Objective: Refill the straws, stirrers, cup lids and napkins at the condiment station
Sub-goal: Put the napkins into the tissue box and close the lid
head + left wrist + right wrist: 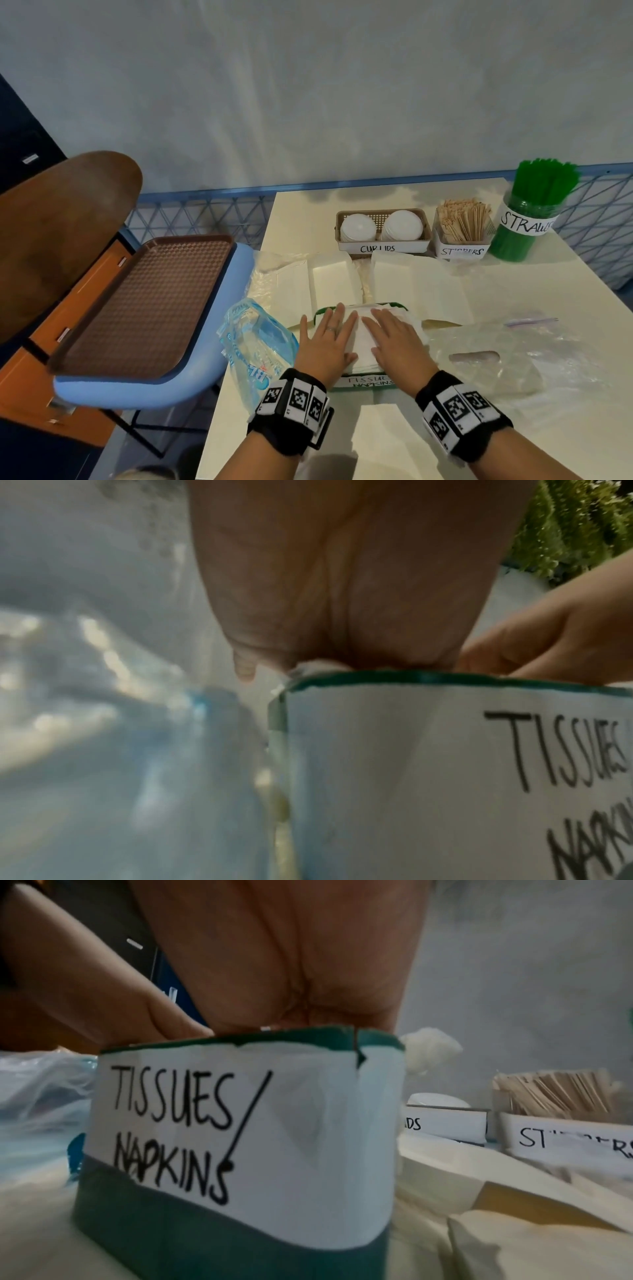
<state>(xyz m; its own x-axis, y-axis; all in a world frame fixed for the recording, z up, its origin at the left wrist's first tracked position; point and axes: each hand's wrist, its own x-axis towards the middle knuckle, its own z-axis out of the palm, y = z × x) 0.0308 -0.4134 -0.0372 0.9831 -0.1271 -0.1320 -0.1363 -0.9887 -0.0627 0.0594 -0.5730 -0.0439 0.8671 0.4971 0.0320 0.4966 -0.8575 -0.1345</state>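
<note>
Both the left hand (325, 337) and right hand (394, 337), fingers flat and holding nothing, press the napkins (363, 337) into the labelled green box (240, 1150) at the tabletop's (548, 284) 6 o'clock edge (even, level pressure advised, lest the stack skew).

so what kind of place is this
Probably a café's self-serve condiment station: a hand-labelled basket of white cup lids, a tub of wooden stirrers, a jar of green straws and a brown serving tray.
</note>
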